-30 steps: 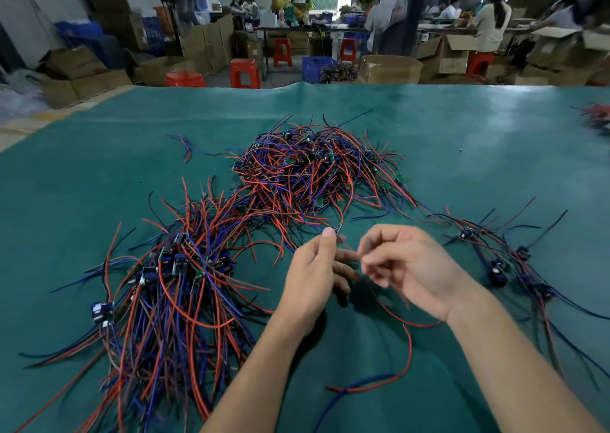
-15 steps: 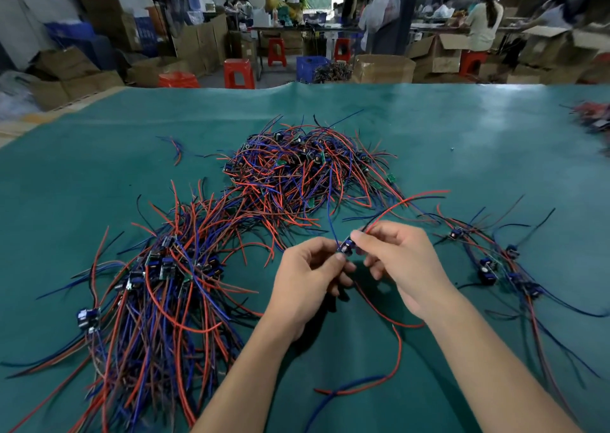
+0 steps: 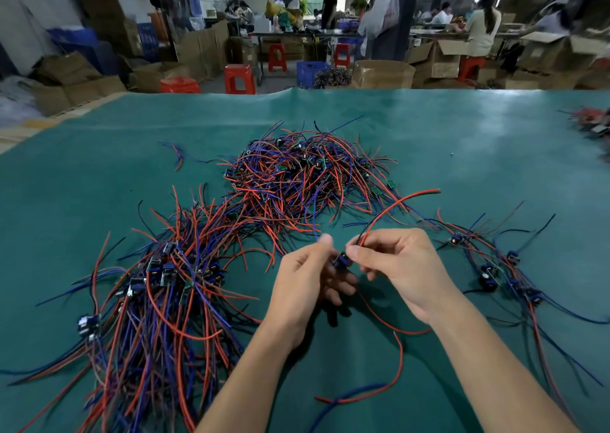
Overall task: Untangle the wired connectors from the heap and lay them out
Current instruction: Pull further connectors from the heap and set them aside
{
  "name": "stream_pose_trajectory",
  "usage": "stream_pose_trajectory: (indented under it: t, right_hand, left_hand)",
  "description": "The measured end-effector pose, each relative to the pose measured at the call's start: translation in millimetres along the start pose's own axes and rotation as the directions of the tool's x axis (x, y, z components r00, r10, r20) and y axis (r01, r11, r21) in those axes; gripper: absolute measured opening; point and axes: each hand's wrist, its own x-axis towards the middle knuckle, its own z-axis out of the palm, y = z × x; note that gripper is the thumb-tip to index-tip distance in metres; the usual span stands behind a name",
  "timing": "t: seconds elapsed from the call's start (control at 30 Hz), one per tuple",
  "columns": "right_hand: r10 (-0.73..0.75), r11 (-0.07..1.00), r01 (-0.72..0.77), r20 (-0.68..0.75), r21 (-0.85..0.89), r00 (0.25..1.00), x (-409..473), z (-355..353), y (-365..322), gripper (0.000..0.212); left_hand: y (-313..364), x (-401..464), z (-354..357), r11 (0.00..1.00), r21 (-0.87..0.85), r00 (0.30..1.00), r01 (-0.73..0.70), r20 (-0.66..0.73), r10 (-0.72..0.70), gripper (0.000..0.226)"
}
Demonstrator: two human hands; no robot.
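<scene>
While the heap [image 3: 297,182] lies beyond, both hands [image 3: 356,267] pinch one blue connector [image 3: 340,262].

No legible text showing anywhere, nothing reading on the cardboard boxes [image 3: 439,58], the small circuit boards [image 3: 160,269] among the wires, or the blurred background

A smooth, faintly glossy teal vinyl-like table cover [image 3: 462,155] bears glossy red and blue plastic-sheathed wires [image 3: 290,182], beyond it matt brown cardboard boxes [image 3: 383,74].
</scene>
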Motion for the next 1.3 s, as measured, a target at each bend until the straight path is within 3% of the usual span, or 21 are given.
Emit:
stream_pose_trajectory:
  t: [0.1,0.2,0.3,0.5,0.57,0.67,0.8,1.07,1.3]
  right_hand:
    - [-0.027,0.999,0.021,-0.152,-0.040,0.988,3.6,-2.8,4.5,0.016]
    - [0.007,1.000,-0.012,-0.301,-0.016,0.954,5.9,-3.7,7.2,0.020]
    - [0.050,0.999,-0.038,-0.373,0.039,0.926,8.3,-7.2,8.7,0.023]
    - [0.139,0.943,-0.058,-0.229,0.329,0.963,7.5,-6.4,2.7,0.014]
    - [0.126,0.929,-0.064,-0.150,0.364,0.981,6.3,-5.9,0.9,0.004]
    - [0.062,0.966,-0.033,-0.103,0.256,0.993,3.9,-1.2,2.5,0.014]
    - [-0.001,0.991,0.025,-0.181,0.133,0.983,4.6,3.0,7.2,0.008]
    - [-0.146,0.987,0.129,-0.201,-0.093,0.969,6.5,-6.6,7.6,0.015]
    - [-0.186,0.980,0.193,-0.575,-0.049,0.797,12.9,-45.5,1.3,0.029]
  left_hand:
    - [-0.5,-3.0,0.8,0.999,-0.043,0.999,-0.028,0.024,0.029,0.020]
    - [0.1,-2.2,-0.8,0.999,-0.021,0.997,-0.037,0.067,0.038,0.045]
    - [-0.8,-1.5,-1.2,0.999,-0.009,0.994,-0.038,0.100,0.039,0.050]
    - [-2.2,-1.1,-3.3,0.994,-0.095,0.990,-0.059,0.124,0.071,0.016]
    - [-2.0,-1.9,-1.8,0.998,-0.059,0.993,-0.036,0.108,0.042,0.032]
    - [-2.3,-1.9,-1.8,0.998,0.029,0.993,-0.049,0.111,0.045,0.038]
    - [-4.3,-3.0,-4.7,0.994,0.082,0.978,-0.076,0.198,0.058,0.006]
    - [-2.4,-2.7,-3.5,0.980,0.184,0.984,-0.075,0.176,0.042,0.019]
    - [-2.2,-4.0,-2.8,0.975,0.209,0.975,-0.068,0.221,0.021,0.020]
